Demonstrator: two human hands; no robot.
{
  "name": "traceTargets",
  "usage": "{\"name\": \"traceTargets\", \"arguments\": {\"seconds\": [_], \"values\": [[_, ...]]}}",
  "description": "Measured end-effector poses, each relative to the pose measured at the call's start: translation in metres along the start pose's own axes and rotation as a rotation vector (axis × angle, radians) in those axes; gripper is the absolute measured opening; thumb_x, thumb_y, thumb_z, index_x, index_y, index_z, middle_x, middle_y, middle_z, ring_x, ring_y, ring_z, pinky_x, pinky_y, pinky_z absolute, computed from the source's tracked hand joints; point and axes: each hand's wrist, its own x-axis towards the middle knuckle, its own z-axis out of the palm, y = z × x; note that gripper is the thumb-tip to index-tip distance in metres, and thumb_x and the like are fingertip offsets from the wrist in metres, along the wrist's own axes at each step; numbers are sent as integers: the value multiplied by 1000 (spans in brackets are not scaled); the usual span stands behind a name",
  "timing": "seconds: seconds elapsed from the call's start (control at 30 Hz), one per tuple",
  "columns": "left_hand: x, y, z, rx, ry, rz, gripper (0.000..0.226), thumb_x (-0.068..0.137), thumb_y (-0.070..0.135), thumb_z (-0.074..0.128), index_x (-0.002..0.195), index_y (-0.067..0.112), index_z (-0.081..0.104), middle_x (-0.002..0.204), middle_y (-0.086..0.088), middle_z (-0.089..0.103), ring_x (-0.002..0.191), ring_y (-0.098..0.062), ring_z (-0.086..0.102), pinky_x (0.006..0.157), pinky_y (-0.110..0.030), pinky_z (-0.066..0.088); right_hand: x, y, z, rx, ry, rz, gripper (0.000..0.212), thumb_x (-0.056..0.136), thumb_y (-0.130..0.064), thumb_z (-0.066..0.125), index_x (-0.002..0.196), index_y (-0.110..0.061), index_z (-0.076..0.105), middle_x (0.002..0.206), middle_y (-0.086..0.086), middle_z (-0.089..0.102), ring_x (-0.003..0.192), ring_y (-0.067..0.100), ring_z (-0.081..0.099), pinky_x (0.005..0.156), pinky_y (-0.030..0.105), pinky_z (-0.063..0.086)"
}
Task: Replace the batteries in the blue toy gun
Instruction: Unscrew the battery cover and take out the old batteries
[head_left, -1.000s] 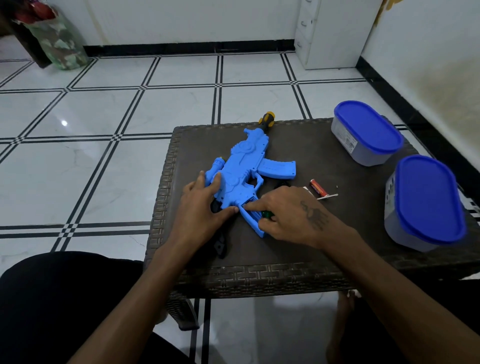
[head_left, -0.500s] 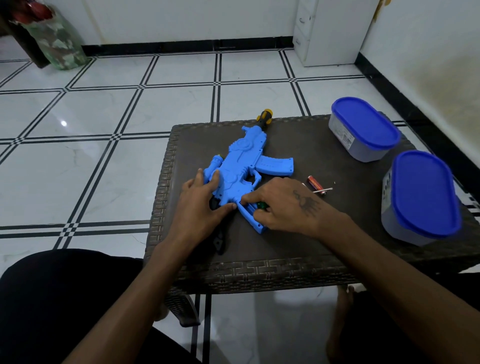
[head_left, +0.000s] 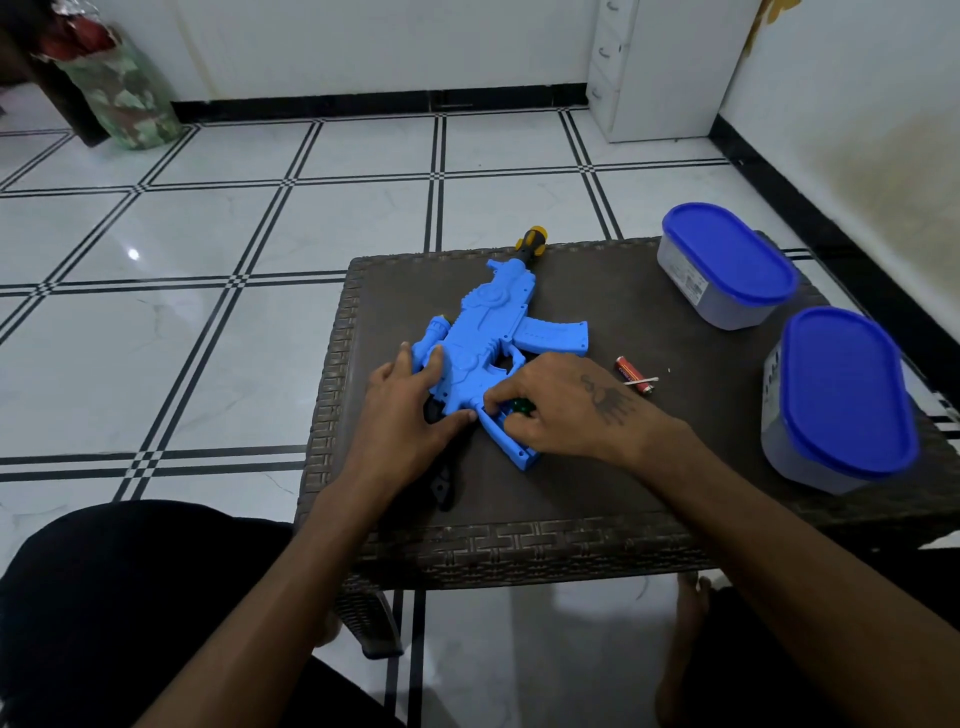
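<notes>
- Blue plastic toy gun (head_left: 493, 343) lies flat on the dark brown woven-pattern table (head_left: 519, 545), under and between my two hands, its black-and-yellow muzzle tip (head_left: 531, 243) pointing away from me toward the table's far edge.
- My left hand (head_left: 402, 421) rests palm-down on the rear of the gun body, fingers spread and flat, thumb tip pressed against the lower edge of the body; it is not closed around anything, only pressing down.
- Just below my left hand a black plastic piece (head_left: 441, 483) lies on the table; most of it is hidden by my wrist, so I cannot tell what it is.
- The gun's grip slants toward me between my hands, its end just left of my right wrist.
- My right hand (head_left: 566, 410) sits over the grip, fingers curled downward, fingertips (head_left: 493, 400) at the grip's upper part. A small green object (head_left: 519, 406) shows under those fingers; whether I am pinching it or only touching it I cannot tell.
- The gun's curved magazine juts out just beyond my right hand.
- Right of my right hand, close by, a small red cylindrical battery (head_left: 631, 371) lies on the table with a thin white stick (head_left: 641, 382) across it.
- Farther right stand two translucent oval containers with blue lids: one (head_left: 727, 265) beyond my hand near the far corner, the other (head_left: 841, 400) nearer me at the table's right edge.
</notes>
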Motion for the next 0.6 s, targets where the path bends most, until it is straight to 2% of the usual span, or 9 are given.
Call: {"name": "traceTargets", "arguments": {"seconds": [0.1, 0.23, 0.33, 0.4, 0.6], "values": [[0, -1, 0, -4, -2, -4, 77, 81, 45, 70, 146, 21, 36, 155, -10, 26, 139, -34, 27, 109, -37, 28, 0, 0, -1, 23, 16, -9, 21, 82, -28, 54, 89, -29, 74, 71, -10, 68, 71, 11, 59, 65, 31, 51], [-1, 1, -1, -11, -2, 0, 77, 82, 44, 69, 147, 21, 35, 156, -9, 24, 141, -34, 24, 110, -38, 27, -4, 3, 2, 42, 39, 29, 24, 78, -32, 52, 86, -27, 74, 77, -7, 71, 73, 12, 61, 68, 34, 53], [-2, 2, -3, -5, 1, 2, 76, 83, 44, 68, 147, 21, 35, 155, -9, 26, 141, -32, 23, 110, -36, 26, -9, 7, -1, 34, 53, 54, 33, 81, -31, 55, 107, -34, 74, 92, -8, 73, 85, 13, 64, 71, 25, 48], [-2, 3, -3, 2, 2, 3, 76, 83, 44, 68, 147, 20, 34, 155, -9, 26, 141, -32, 24, 109, -35, 25, -11, 6, -2, 2, 8, 29, 38, 84, -30, 56, 119, -37, 69, 99, -7, 73, 91, 13, 64, 71, 24, 42], [-2, 3, -2, 17, -1, -2, 77, 83, 44, 68, 148, 20, 34, 156, -10, 25, 141, -34, 24, 110, -38, 26, -14, 1, -6, -48, -80, -7, 40, 85, -34, 56, 124, -40, 64, 106, -6, 71, 99, 14, 63, 71, 22, 38]]}}
